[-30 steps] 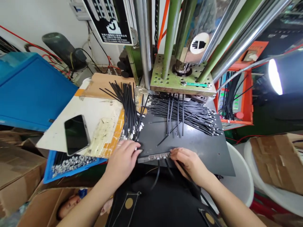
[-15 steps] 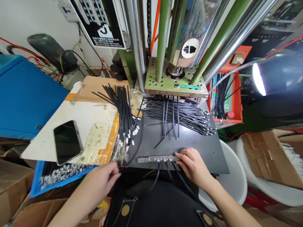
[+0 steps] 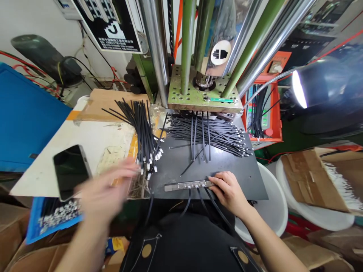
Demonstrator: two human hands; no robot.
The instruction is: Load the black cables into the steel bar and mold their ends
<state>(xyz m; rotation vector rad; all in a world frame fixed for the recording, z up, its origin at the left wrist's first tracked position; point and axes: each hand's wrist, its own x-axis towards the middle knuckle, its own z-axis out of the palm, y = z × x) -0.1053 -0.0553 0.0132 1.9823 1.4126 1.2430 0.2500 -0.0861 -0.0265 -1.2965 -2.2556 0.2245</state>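
Observation:
My right hand (image 3: 229, 192) pinches the right end of a narrow grey metal fixture bar (image 3: 178, 186) at the front of the dark work plate (image 3: 227, 170). Several black cables (image 3: 200, 196) are seated in its slots and hang over the front edge. My left hand (image 3: 103, 194) is smeared by motion, over the white board near the white-tipped ends of a bundle of black cables (image 3: 144, 132). Whether its fingers touch them I cannot tell. Behind the bar lies a heap of black cables (image 3: 181, 130) with silvery ends.
A green press platen (image 3: 176, 90) on steel columns stands over the back of the plate, a green wrench (image 3: 221, 99) on top. A phone (image 3: 70, 172) lies at left above a blue bin (image 3: 31, 226). A lamp (image 3: 320, 90) and white tub (image 3: 279, 211) are at right.
My left hand has moved up and away from me, toward the cable bundle. One cable now hangs over the front edge, left of the bar. My right hand keeps its grip.

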